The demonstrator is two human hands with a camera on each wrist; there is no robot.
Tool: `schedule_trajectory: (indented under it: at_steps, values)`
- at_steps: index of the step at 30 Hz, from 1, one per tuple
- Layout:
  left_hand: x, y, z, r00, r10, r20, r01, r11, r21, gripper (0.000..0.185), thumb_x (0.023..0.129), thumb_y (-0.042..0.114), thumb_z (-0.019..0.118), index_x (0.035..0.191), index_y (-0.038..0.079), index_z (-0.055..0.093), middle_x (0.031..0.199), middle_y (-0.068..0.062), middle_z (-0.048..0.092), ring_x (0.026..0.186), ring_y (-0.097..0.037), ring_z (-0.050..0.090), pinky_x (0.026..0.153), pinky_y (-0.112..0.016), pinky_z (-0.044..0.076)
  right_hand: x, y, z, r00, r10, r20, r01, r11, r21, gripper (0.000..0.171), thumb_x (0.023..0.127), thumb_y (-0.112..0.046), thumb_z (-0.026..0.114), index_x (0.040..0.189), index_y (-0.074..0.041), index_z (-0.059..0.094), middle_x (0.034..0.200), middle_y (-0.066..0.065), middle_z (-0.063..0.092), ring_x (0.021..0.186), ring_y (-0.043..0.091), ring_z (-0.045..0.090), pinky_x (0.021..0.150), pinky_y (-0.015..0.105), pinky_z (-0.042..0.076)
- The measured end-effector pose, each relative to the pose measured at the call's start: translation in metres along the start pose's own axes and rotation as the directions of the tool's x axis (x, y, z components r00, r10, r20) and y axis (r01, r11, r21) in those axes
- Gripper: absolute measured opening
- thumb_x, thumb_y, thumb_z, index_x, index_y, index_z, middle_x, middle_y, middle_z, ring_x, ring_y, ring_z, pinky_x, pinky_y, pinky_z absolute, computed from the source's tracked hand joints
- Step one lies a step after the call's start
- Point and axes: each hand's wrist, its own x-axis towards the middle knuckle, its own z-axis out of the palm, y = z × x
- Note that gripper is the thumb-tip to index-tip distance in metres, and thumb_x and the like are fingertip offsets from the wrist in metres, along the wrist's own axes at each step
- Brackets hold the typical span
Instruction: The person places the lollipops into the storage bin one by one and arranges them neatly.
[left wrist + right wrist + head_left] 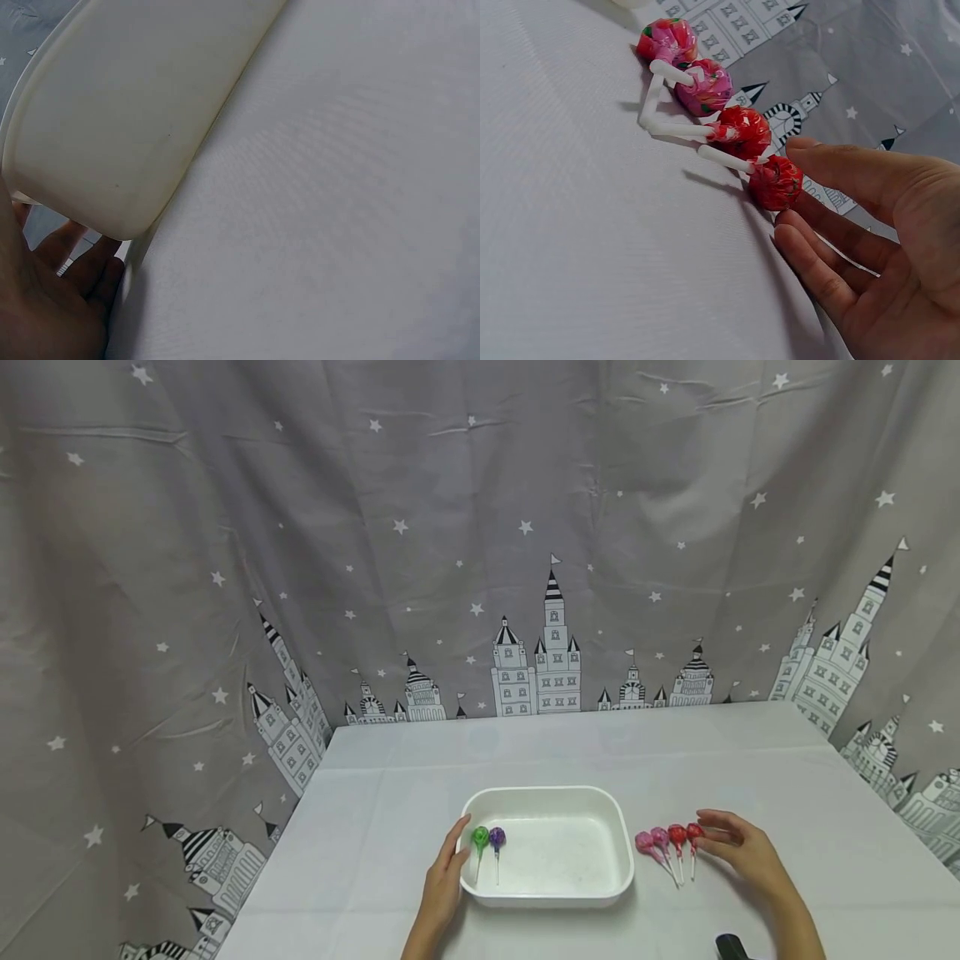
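Observation:
My left hand (442, 885) holds the left end of a white tray (551, 900). In the left wrist view its fingers (91, 266) lie along the tray's outer wall. Inside the tray, a green lollipop (481, 838) and a purple lollipop (497, 837) lie side by side near that end. Right of the tray, my right hand (750, 856) pinches the wrapped head of the outermost red lollipop (777, 184). Its white stick stands slightly off the cloth in the right wrist view. Beside it lie another red lollipop (742, 133) and two pink lollipops (703, 88).
A white cloth covers the table (360, 860). Behind and to the sides hangs a grey curtain (420, 568) printed with castles and stars. A black object (730, 946) pokes in at the bottom edge, near my right forearm.

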Motion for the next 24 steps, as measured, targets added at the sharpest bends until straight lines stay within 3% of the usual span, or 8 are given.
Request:
schedule_trajectory:
  at_steps: [2,5,8,14,24]
  values:
    - [0.000,0.001,0.000,1.000,-0.003,0.001,0.003,1.000,-0.002,0.043,0.096,0.017,0.040,0.138,0.024,0.043,0.147,-0.008,0.032,0.133,-0.031,0.028,0.108,-0.049,0.022,0.000,-0.002,0.002,1.000,0.003,0.000,-0.003,1.000,-0.025,0.054,0.081,-0.025,0.071,0.124,0.001,0.053,0.119,0.022,0.057,0.093,0.008,0.062,0.078,0.018,0.048]
    - [0.000,0.001,-0.001,1.000,-0.002,0.004,0.002,1.000,-0.007,0.043,0.096,0.016,0.040,0.138,0.024,0.043,0.147,-0.008,0.032,0.133,-0.032,0.028,0.108,-0.049,0.021,0.000,-0.002,0.005,1.000,0.003,-0.001,-0.003,0.999,-0.037,0.055,0.079,-0.023,0.073,0.124,0.002,0.053,0.117,0.023,0.058,0.095,0.023,0.063,0.085,0.036,0.051]
    - [-0.001,0.000,-0.001,1.000,0.001,0.005,-0.001,1.000,-0.020,0.043,0.096,0.016,0.041,0.138,0.025,0.043,0.146,-0.008,0.033,0.133,-0.031,0.028,0.109,-0.049,0.021,0.000,-0.001,0.008,1.000,0.007,-0.006,-0.008,0.998,-0.063,0.055,0.078,-0.023,0.074,0.123,0.003,0.053,0.115,0.023,0.059,0.098,0.033,0.061,0.088,0.051,0.046]
    - [-0.001,0.000,-0.001,1.000,0.001,0.009,-0.001,1.000,-0.018,0.043,0.096,0.016,0.040,0.138,0.026,0.043,0.147,-0.007,0.032,0.133,-0.031,0.029,0.109,-0.049,0.022,0.000,-0.001,0.012,0.999,0.048,-0.015,-0.049,0.989,-0.139,0.052,0.077,-0.024,0.074,0.119,0.001,0.057,0.108,0.022,0.062,0.099,0.038,0.058,0.083,0.051,0.048]
    - [0.000,-0.001,-0.001,1.000,0.012,0.009,-0.012,1.000,-0.010,0.043,0.096,0.016,0.040,0.138,0.026,0.043,0.147,-0.007,0.032,0.133,-0.031,0.028,0.108,-0.049,0.021,0.002,-0.001,0.014,0.996,0.076,-0.053,-0.084,0.983,-0.165,0.045,0.078,-0.019,0.073,0.116,0.000,0.059,0.104,0.020,0.063,0.095,0.036,0.059,0.078,0.051,0.048]
